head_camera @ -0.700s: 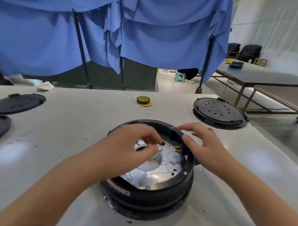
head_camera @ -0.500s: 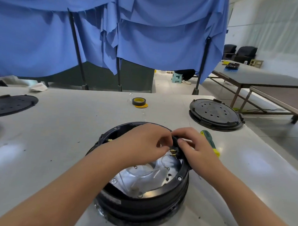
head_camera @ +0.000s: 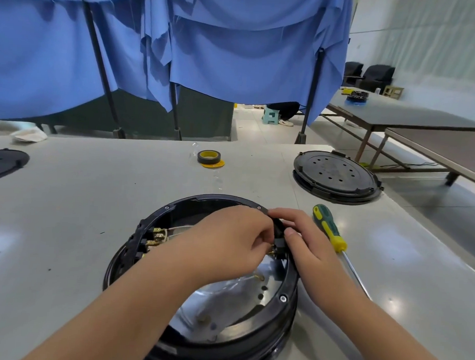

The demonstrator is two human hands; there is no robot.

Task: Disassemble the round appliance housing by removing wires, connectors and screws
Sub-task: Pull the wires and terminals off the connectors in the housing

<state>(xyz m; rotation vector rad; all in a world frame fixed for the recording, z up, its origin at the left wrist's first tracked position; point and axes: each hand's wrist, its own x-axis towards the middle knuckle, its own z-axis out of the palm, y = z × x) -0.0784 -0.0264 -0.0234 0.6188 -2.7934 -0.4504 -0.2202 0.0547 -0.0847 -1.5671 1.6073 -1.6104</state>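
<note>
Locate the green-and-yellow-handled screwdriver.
Head view: the green-and-yellow-handled screwdriver lies on the grey table, right of the round black housing, just beyond the right hand.

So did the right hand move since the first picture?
Yes. The right hand moved left onto the housing rim, meeting the left hand.

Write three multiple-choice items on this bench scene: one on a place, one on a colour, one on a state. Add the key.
1. Where does the screwdriver lie?
A. inside the housing
B. on the table right of the housing
C. on the far lid

2. What colour is the tape roll's core?
A. yellow
B. red
C. white

3. What is the right hand doing?
A. lying flat on the table
B. holding the screwdriver
C. gripping the housing rim

Key: B, it lies on the table beside the right hand; A, yellow shows inside the dark roll; C, its fingers curl over the rim, beside the left hand.
</note>
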